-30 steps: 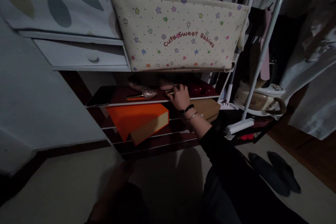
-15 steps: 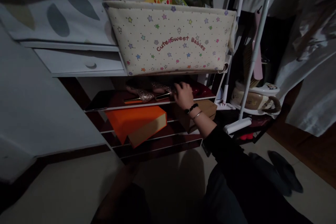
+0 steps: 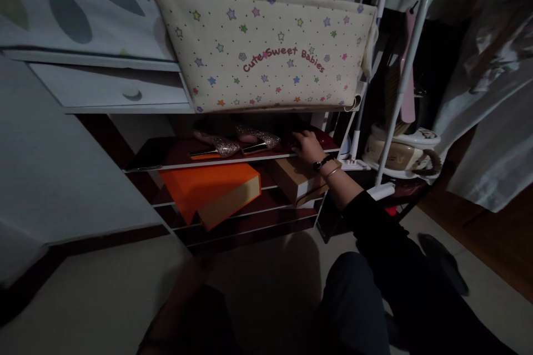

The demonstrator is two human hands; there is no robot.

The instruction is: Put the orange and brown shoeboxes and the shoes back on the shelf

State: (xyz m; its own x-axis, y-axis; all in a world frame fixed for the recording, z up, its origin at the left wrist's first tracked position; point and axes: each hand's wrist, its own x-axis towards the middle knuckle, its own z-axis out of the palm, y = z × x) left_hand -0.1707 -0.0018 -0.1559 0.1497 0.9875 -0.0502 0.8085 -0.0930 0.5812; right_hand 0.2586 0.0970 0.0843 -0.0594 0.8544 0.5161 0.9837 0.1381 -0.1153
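On the top shelf of the rack, my right hand [image 3: 308, 147] rests at the right end, its fingers bent over a shiny dark red shoe [image 3: 322, 136]. The hand and shadow hide much of that shoe. Just left of it, a pair of glittery high-heeled shoes stands side by side: one shoe [image 3: 227, 147] further left and another shoe [image 3: 268, 140] nearer the hand, both with gold heels. My left hand [image 3: 202, 266] hangs low in deep shadow before the rack, and its fingers cannot be made out.
An orange box [image 3: 212, 183] and a brown cardboard box [image 3: 293, 175] sit slanted under the top shelf. Above hangs a star-patterned fabric basket [image 3: 266, 77], beside a white drawer [image 3: 112, 89]. At right stand a white pole [image 3: 402, 89] and a beige pot [image 3: 389, 152].
My right hand has moved right, from beside the nearer glittery shoe to the red shoe. The view has shifted slightly, and more of the brown box shows.
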